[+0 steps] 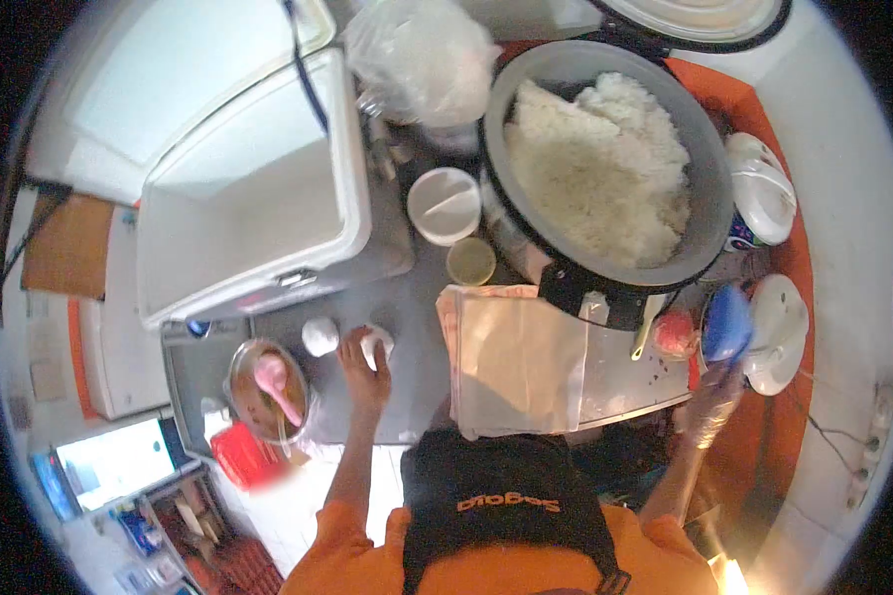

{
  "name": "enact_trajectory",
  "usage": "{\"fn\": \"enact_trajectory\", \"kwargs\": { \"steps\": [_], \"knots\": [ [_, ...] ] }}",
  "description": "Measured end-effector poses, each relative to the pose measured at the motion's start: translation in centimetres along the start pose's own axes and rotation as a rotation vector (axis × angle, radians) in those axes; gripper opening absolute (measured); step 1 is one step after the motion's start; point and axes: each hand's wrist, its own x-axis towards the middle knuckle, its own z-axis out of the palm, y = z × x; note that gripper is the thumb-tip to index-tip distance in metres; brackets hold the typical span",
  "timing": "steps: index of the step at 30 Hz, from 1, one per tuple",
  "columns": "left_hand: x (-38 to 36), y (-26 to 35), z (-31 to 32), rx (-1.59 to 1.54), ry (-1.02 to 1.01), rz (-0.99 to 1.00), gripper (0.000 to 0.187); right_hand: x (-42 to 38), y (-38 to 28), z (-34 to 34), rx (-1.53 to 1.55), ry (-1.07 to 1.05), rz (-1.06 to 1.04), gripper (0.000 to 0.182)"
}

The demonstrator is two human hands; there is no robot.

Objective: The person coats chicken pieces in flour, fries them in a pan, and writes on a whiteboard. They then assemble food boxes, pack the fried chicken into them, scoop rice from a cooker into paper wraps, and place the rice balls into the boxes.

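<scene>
My left hand [367, 375] is on the grey counter, its fingers curled round a small white rounded thing [376, 347] whose kind I cannot make out. Close beside it sits a similar white lump [319, 337]. At the right, my right hand [712, 394] grips a blue rounded utensil [729, 325], blurred by motion, over a container by the counter's edge. Between my hands lies a stack of brown wrapping paper [516, 357]. Behind it stands a large rice cooker [501, 149] full of white rice [605, 169].
An open white cool box [357, 198] stands at the back left. A bowl of brown food [253, 402] holds a pink ladle [273, 377]. Near the cooker are a white cup [445, 206], a plastic bag [422, 59], a red-topped container [675, 332] and a white lid [776, 332].
</scene>
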Motion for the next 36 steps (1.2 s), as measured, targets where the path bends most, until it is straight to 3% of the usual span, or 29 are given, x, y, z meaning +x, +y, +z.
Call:
{"fn": "enact_trajectory", "kwargs": {
  "steps": [2, 3, 4, 5, 7, 8, 10, 13, 16, 18, 22, 24, 27, 32, 34, 36],
  "knots": [
    [1.5, 5.6, -0.5, -0.273, -0.153, -0.011, 0.041, 4.8, -5.5, -4.4, -0.140, 0.009, -0.139, 0.044],
    [2.1, 7.8, 0.0, -0.393, -0.200, 0.027, 0.048, 7.0, -11.2, -3.6, 0.117, 0.003, -0.107, 0.041],
    [3.8, 11.2, -0.8, -0.341, -0.320, 0.143, 0.061, 9.3, -18.1, -5.9, -0.093, -0.292, -0.293, 0.039],
    [5.9, 14.7, -1.5, -0.286, -0.433, 0.258, 0.074, 11.5, -18.6, -3.7, -0.128, -0.328, -0.382, 0.037],
    [7.6, 19.4, -0.4, -0.536, -0.503, 0.329, 0.098, 15.4, -20.1, 1.0, -0.347, -0.455, -0.558, 0.031],
    [8.1, 21.4, 0.4, -0.618, -0.522, 0.352, 0.108, 16.9, -21.3, 4.0, -0.517, -0.587, -0.464, 0.025],
    [8.7, 24.4, 2.0, -0.614, -0.472, 0.363, 0.120, 18.2, -23.0, 9.0, -0.768, -0.721, -0.563, 0.019],
    [9.3, 25.6, 1.9, -0.737, -0.554, 0.109, 0.121, 18.6, -19.6, 14.2, -0.730, -0.637, -0.722, 0.019],
    [9.7, 25.1, 2.2, -0.575, -0.532, 0.225, 0.118, 17.3, -20.4, 14.3, -0.709, -0.755, -0.741, 0.019],
    [9.6, 24.8, 2.7, -0.598, -0.478, 0.286, 0.117, 18.5, -20.6, 15.9, -0.912, -0.940, -0.848, 0.020],
    [10.0, 24.8, 2.6, -0.629, -0.448, 0.327, 0.116, 17.6, -19.2, 19.1, -0.921, -1.004, -0.750, 0.015],
    [10.1, 24.7, 2.7, -0.634, -0.442, 0.330, 0.116, 17.8, -17.3, 21.1, -1.022, -1.047, -0.854, 0.017],
    [10.0, 24.7, 2.7, -0.618, -0.463, 0.317, 0.116, 17.9, -20.1, 18.7, -1.182, -1.273, -1.121, 0.024],
    [9.4, 24.1, 3.6, -0.602, -0.440, 0.311, 0.126, 17.0, -22.7, 13.9, -1.170, -1.374, -1.167, 0.022],
    [10.2, 24.6, 2.8, -0.588, -0.459, 0.307, 0.118, 17.2, -21.4, 15.0, -1.020, -1.397, -1.102, 0.021],
    [9.6, 24.5, 2.8, -0.593, -0.548, 0.260, 0.117, 17.1, -17.5, 16.7, -0.753, -1.372, -0.891, 0.021]
  ]
}}
